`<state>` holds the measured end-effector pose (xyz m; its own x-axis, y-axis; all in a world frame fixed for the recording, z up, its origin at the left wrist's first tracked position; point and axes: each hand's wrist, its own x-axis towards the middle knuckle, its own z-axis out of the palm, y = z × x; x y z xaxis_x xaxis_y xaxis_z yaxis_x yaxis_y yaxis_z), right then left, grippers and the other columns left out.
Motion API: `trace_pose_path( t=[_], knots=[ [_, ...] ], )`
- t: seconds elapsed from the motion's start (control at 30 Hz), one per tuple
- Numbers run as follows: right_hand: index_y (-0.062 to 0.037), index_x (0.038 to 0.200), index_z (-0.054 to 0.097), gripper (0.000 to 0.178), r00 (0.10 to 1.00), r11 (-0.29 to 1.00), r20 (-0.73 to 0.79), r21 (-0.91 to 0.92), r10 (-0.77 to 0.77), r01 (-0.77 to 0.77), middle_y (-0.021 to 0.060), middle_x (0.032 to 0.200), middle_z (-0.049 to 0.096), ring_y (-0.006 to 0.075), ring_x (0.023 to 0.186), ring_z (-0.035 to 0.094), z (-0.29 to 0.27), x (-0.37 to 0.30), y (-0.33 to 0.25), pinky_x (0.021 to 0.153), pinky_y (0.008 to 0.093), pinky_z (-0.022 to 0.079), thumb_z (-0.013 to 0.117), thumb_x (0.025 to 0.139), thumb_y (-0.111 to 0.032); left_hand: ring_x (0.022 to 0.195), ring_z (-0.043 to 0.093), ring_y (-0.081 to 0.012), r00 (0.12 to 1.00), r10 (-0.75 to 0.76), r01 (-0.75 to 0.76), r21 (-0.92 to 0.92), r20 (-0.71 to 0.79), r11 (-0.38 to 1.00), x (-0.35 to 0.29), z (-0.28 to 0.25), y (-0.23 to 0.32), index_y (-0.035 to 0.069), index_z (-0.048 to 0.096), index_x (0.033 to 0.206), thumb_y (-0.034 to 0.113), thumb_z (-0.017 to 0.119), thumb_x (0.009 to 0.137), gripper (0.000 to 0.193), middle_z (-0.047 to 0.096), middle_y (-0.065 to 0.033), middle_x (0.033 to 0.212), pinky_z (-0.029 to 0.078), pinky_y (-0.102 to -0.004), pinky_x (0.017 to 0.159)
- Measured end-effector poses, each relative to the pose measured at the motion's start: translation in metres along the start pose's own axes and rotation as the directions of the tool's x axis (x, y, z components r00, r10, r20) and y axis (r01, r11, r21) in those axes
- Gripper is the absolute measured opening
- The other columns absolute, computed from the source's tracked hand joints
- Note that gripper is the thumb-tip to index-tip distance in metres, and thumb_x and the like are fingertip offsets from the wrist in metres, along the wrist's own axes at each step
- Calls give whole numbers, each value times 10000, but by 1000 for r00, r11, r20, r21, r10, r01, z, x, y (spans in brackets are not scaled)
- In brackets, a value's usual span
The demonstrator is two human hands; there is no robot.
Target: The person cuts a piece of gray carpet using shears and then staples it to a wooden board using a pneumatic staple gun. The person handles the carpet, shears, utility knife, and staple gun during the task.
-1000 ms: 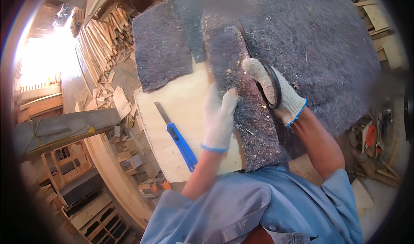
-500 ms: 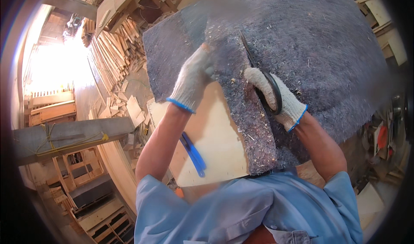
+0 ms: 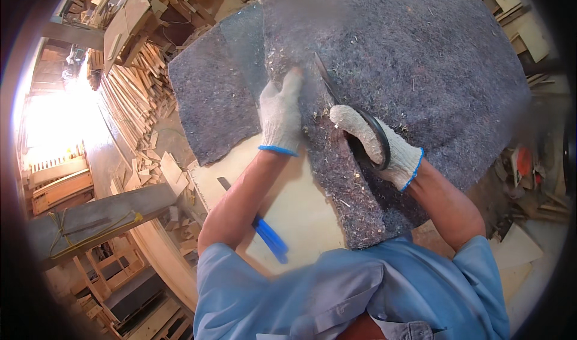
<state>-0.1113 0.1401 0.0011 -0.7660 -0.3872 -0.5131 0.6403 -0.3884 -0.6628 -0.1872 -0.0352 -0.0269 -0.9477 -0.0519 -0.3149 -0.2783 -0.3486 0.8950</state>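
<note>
The blades of the scissors point(image 3: 345, 109) are mostly lost against the grey felt point(image 3: 421, 57), only a thin dark line running up and away from the right hand point(image 3: 375, 145); how far the blades stand apart cannot be told. The blue-handled utility knife point(image 3: 264, 232) is partly hidden under the left forearm, so only its metal end and the blue grip show on either side. The lower edge of the picture is filled by the person's blue shirt, which covers the near edge of the plywood board point(image 3: 300, 214). The right hand, in a white knit glove with a blue cuff, is closed through the black loop handles of the scissors, fingers curled around them. The left hand point(image 3: 281, 118), gloved the same way, lies flat with fingers together and stretched out, pressing on the felt just left of the scissors; it grips nothing. The felt is a thick, coarse, dark grey sheet flecked with pale fibres and wood chips, spread over the board and reaching far toward the top and right. A narrow strip point(image 3: 345, 190) of it hangs toward the person between the two hands. To the left lie stacked wood slats point(image 3: 129, 100) and offcuts.
</note>
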Motion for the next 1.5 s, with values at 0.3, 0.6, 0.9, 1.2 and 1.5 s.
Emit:
trace_pose_path(
  t=[0.3,0.6,0.9,1.2,1.5],
  knots=[
    [-63,1253,643,294,999,974,-20,224,47,-41,2,1026,688,68,859,662,-5,1,4,703,220,569,653,1037,-263,728,681,-130,998,-12,11,4,70,1000,-2,-7,2,19,671,1125,231,627,1042,231,700,-46,919,575,-288,642],
    [-79,1216,672,279,997,995,17,67,-74,72,9,1106,689,107,996,638,-5,-6,3,887,279,523,594,1065,-301,750,695,-138,997,17,-22,66,80,998,0,-8,0,19,674,1159,233,619,1049,247,711,-55,943,587,-293,664],
    [-61,1269,624,315,999,973,-13,226,42,-38,16,982,684,80,779,671,-6,-1,8,617,216,575,640,1035,-271,738,695,-133,998,22,-25,48,67,999,-4,-4,4,20,673,1149,232,613,1049,242,712,-55,938,585,-288,647],
    [-74,1117,628,453,991,994,-81,-40,103,-106,-12,861,649,56,710,623,11,-10,-5,586,204,540,735,948,-480,920,659,-167,998,-45,43,51,46,998,-10,-2,9,-3,666,1183,306,643,1024,348,691,-63,1026,540,-336,813],
    [-62,1253,628,327,1000,997,-5,83,3,-3,-24,1023,648,45,837,618,14,1,-3,663,209,540,629,1049,-316,858,640,-144,998,-34,31,44,58,999,-12,0,12,3,674,1129,288,622,1025,307,677,-45,986,530,-322,766]
  ],
)
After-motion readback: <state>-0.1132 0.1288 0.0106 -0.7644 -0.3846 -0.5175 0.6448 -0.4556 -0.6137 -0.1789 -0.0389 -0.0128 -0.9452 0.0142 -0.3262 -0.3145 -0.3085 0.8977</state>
